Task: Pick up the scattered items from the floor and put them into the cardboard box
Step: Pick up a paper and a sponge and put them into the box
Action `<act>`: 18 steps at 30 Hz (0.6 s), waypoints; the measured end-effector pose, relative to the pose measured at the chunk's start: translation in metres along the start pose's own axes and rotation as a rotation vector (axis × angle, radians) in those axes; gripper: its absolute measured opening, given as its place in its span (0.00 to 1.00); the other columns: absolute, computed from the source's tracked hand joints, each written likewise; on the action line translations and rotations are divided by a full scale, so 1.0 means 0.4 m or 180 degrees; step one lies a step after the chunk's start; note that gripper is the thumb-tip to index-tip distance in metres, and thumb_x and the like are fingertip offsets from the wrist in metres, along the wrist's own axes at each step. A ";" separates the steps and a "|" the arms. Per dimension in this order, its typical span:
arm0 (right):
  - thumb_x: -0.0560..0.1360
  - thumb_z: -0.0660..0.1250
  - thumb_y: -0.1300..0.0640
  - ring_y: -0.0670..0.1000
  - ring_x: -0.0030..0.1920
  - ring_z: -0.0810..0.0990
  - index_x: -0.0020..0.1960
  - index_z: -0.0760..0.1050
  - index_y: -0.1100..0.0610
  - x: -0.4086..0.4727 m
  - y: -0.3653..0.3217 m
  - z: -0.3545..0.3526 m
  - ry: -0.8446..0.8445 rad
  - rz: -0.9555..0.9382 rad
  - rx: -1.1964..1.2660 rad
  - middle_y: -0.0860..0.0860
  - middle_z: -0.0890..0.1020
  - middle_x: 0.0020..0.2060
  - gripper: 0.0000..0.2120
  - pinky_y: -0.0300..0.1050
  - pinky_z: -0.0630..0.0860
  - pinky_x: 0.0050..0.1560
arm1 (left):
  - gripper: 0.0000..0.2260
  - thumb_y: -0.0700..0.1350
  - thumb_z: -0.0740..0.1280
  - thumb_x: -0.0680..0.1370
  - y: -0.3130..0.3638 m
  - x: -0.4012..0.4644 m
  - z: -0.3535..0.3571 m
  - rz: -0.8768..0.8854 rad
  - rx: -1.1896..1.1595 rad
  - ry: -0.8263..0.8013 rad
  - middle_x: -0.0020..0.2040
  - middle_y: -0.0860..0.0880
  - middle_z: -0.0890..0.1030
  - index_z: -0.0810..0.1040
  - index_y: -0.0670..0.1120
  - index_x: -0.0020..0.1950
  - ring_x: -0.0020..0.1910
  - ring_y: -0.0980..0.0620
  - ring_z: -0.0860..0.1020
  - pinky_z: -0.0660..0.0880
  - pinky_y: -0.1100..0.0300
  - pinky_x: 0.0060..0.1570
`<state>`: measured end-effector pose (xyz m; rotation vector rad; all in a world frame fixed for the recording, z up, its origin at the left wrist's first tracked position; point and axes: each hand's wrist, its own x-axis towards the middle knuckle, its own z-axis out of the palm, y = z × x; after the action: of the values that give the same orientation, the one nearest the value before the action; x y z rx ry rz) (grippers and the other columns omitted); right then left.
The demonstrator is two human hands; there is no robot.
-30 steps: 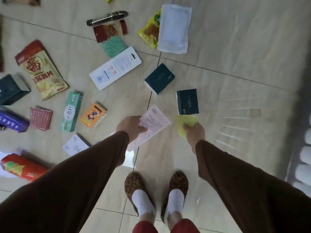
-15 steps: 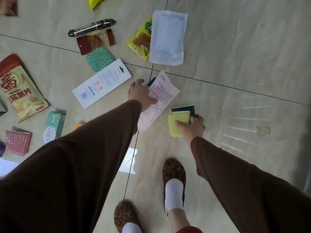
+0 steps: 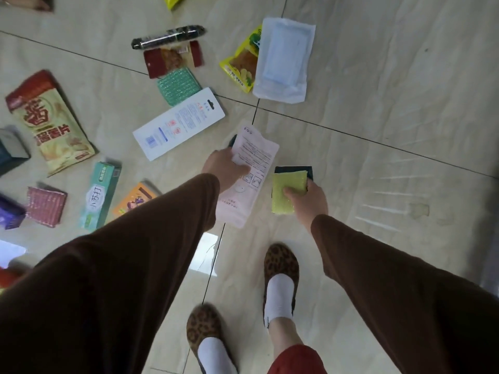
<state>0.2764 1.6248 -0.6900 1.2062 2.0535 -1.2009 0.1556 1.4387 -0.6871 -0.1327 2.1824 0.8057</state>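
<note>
No cardboard box shows anywhere in the frame, so none of the scattered goods sits in a container; everything lies loose on the floor [image 3: 378,76] or is carried. Near the centre, the left hand [image 3: 224,166] has its grip clamped on a pale pink printed packet [image 3: 249,168], with the corner of a dark item [image 3: 232,140] peeking out behind the packet's upper left edge. Just right of it, the right hand [image 3: 307,198] has its grip clamped on a yellow-green sponge [image 3: 289,188] stacked against a dark teal box [image 3: 294,169], whose top edge shows above the sponge. Across the left and upper part of the frame lie a long white card package [image 3: 178,124], a green scouring pad [image 3: 178,86], a red snack pouch [image 3: 172,59], a black tube-like item [image 3: 167,37], a yellow snack bag [image 3: 241,64] partly under a white sealed pouch [image 3: 285,58], a large chip bag [image 3: 51,122], a mint-green carton [image 3: 100,195], an orange box [image 3: 135,199] partly hidden by the left sleeve, and a pink pad [image 3: 46,206]. The floor is glossy beige tile with dark grout lines crossing at upper centre, a bright window reflection at lower centre, and a faint stain at right. 2 feet in leopard-print slippers [image 3: 280,263] and white socks stand at the bottom.
</note>
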 end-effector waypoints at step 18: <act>0.77 0.71 0.60 0.52 0.45 0.80 0.59 0.64 0.56 -0.691 -0.176 0.131 -0.0720 -0.1008 0.0054 0.48 0.78 0.45 0.17 0.51 0.78 0.54 | 0.19 0.45 0.71 0.76 -0.362 -0.841 -0.296 -0.0681 -0.1783 0.0856 0.51 0.53 0.81 0.66 0.52 0.62 0.49 0.48 0.82 0.81 0.48 0.51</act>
<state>0.3530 1.4383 -0.4816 0.7279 2.1141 -1.4271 0.3582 1.2000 -0.4630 -0.7790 2.0757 1.3118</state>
